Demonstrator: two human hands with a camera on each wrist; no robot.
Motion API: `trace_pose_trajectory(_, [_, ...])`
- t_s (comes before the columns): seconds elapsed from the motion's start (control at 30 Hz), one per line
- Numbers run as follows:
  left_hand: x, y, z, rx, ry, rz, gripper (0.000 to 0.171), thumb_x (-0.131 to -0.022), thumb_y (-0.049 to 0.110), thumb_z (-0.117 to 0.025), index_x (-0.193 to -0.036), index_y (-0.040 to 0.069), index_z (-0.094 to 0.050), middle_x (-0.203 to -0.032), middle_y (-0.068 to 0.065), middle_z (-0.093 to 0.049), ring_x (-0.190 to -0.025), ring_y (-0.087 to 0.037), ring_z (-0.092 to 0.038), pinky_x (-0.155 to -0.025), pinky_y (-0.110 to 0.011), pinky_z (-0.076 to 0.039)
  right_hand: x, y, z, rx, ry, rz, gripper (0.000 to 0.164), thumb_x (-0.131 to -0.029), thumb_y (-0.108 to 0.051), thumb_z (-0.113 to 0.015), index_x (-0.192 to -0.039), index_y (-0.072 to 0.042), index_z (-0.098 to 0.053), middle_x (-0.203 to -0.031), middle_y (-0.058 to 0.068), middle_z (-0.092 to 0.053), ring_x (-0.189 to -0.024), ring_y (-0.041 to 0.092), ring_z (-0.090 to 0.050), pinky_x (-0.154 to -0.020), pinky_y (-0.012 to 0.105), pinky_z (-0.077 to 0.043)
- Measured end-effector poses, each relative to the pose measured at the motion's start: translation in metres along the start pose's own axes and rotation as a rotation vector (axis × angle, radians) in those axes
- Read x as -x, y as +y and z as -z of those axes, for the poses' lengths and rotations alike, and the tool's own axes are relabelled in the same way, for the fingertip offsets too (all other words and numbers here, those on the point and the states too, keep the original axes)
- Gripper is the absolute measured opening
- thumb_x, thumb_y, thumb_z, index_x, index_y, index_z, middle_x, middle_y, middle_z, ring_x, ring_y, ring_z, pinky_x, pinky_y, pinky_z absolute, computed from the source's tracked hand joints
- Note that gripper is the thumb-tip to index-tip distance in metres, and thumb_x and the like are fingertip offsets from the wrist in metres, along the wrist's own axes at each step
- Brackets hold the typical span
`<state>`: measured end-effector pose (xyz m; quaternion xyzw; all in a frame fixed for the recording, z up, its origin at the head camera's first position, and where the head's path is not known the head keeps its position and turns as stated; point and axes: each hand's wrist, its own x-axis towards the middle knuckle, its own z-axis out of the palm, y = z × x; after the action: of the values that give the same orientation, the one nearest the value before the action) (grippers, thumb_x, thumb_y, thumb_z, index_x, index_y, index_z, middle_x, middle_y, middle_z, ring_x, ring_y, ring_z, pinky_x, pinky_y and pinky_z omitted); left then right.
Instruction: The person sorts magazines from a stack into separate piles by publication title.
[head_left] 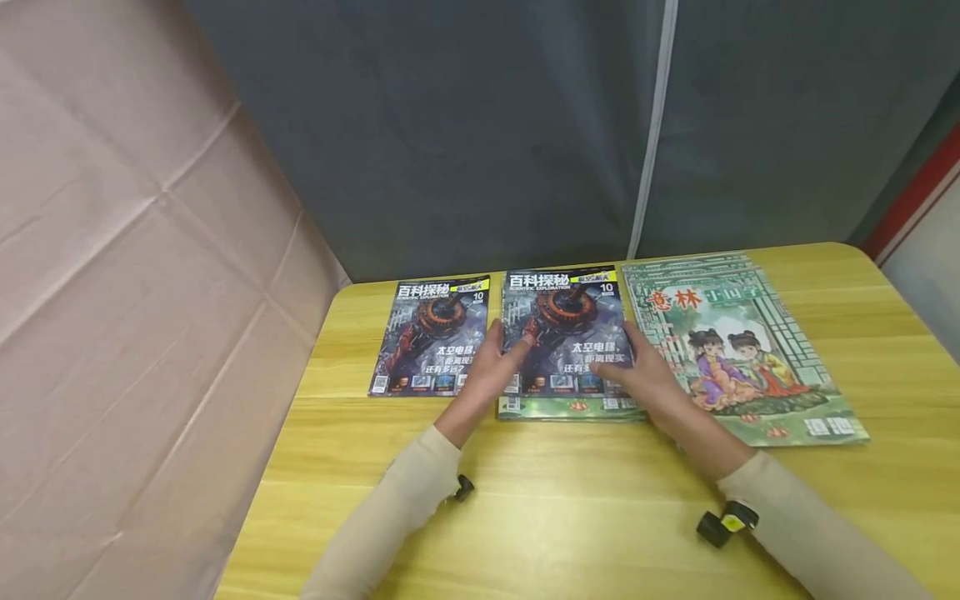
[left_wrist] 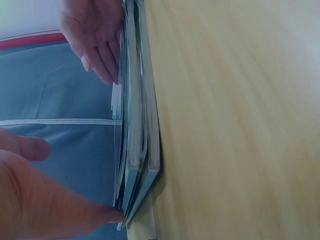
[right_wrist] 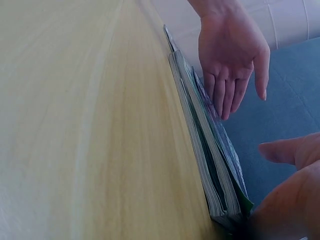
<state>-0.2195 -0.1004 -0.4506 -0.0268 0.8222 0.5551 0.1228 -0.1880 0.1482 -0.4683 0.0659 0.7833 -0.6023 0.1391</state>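
A dark Scientific Exploration magazine point(head_left: 551, 315) lies on top of the middle stack, squared roughly over green-covered magazines point(head_left: 555, 408) whose lower edge peeks out. My left hand point(head_left: 491, 367) stands along the stack's left side, its thumb over the cover. Opposite it, my right hand point(head_left: 651, 375) touches the right side, thumb also above the cover. Both hands have straight, extended fingers, as the left wrist view shows for the right hand point(left_wrist: 97, 37) and the right wrist view for the left hand point(right_wrist: 232, 60). Thick page edges point(right_wrist: 202, 130) of the stack face the wrist cameras.
Left of the stack lies another identical dark magazine point(head_left: 423, 350). On the right, several green magazines point(head_left: 750, 358) overlap in a slightly fanned pile. The yellow wooden table point(head_left: 570, 517) backs onto a grey curtain point(head_left: 480, 133); pinkish cloth point(head_left: 142, 292) hangs at left.
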Motion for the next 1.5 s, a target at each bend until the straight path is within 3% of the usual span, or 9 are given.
trace_pose_trajectory(0.3, [-0.001,0.0,-0.002,0.27,0.023,-0.022,0.088,-0.104,0.03,-0.062,-0.169,0.003,-0.009,-0.178,-0.014,-0.02,-0.165,-0.031,-0.021,-0.136,-0.048,-0.02,-0.001,0.001,0.001,-0.079,0.062,0.03,0.102,-0.098,-0.016,-0.071,-0.171,-0.01,0.0,-0.178,0.019,-0.005,-0.165,0.044,-0.009,-0.135,0.06,-0.011])
trace_pose_trajectory(0.47, [-0.009,0.0,-0.002,0.379,-0.002,0.021,0.08,-0.105,0.022,-0.059,-0.168,0.0,-0.014,-0.176,-0.018,-0.023,-0.164,-0.034,-0.023,-0.136,-0.049,-0.02,0.003,-0.002,0.0,-0.131,0.097,0.063,0.09,-0.103,-0.011,-0.062,-0.17,-0.007,-0.002,-0.178,0.017,-0.005,-0.166,0.039,-0.008,-0.137,0.054,-0.01])
trace_pose_trajectory(0.6, [-0.016,0.0,-0.004,0.373,-0.042,0.051,0.069,-0.106,0.015,-0.055,-0.166,0.001,-0.024,-0.174,-0.021,-0.024,-0.163,-0.038,-0.023,-0.136,-0.052,-0.019,0.005,-0.004,0.001,-0.17,0.138,0.097,0.079,-0.106,-0.003,-0.051,-0.17,-0.005,-0.006,-0.178,0.018,-0.008,-0.166,0.038,-0.013,-0.136,0.053,-0.016])
trace_pose_trajectory(0.73, [-0.019,-0.003,-0.006,0.346,-0.061,0.035,0.063,-0.106,0.003,-0.048,-0.166,0.003,-0.028,-0.174,-0.021,-0.025,-0.162,-0.037,-0.025,-0.136,-0.053,-0.02,0.003,-0.005,0.005,-0.224,0.164,0.09,0.071,-0.105,0.004,-0.042,-0.169,-0.002,-0.011,-0.177,0.021,-0.015,-0.164,0.038,-0.021,-0.135,0.051,-0.023])
trace_pose_trajectory(1.07, [-0.02,-0.009,-0.002,0.324,-0.045,-0.012,0.067,-0.102,-0.006,-0.042,-0.166,0.007,-0.028,-0.175,-0.018,-0.026,-0.164,-0.035,-0.023,-0.136,-0.053,-0.019,-0.003,-0.008,0.005,-0.31,0.167,0.037,0.071,-0.103,0.007,-0.04,-0.169,-0.004,-0.015,-0.175,0.023,-0.021,-0.163,0.04,-0.023,-0.136,0.05,-0.023])
trace_pose_trajectory(1.3, [-0.017,-0.014,0.022,0.323,0.044,-0.055,0.064,-0.1,-0.007,-0.042,-0.163,0.002,-0.035,-0.171,-0.019,-0.036,-0.161,-0.035,-0.032,-0.134,-0.05,-0.025,-0.003,-0.015,-0.011,-0.311,0.148,0.049,0.068,-0.104,0.002,-0.048,-0.168,-0.008,-0.026,-0.173,0.019,-0.031,-0.159,0.035,-0.034,-0.133,0.046,-0.031])
trace_pose_trajectory(1.5, [-0.013,-0.026,0.057,0.301,0.147,-0.019,0.061,-0.1,-0.006,-0.044,-0.161,0.001,-0.039,-0.17,-0.019,-0.037,-0.16,-0.035,-0.032,-0.134,-0.048,-0.028,-0.008,-0.026,-0.041,-0.321,0.111,0.056,0.069,-0.103,0.0,-0.055,-0.167,-0.01,-0.031,-0.172,0.016,-0.036,-0.157,0.032,-0.04,-0.13,0.042,-0.036])
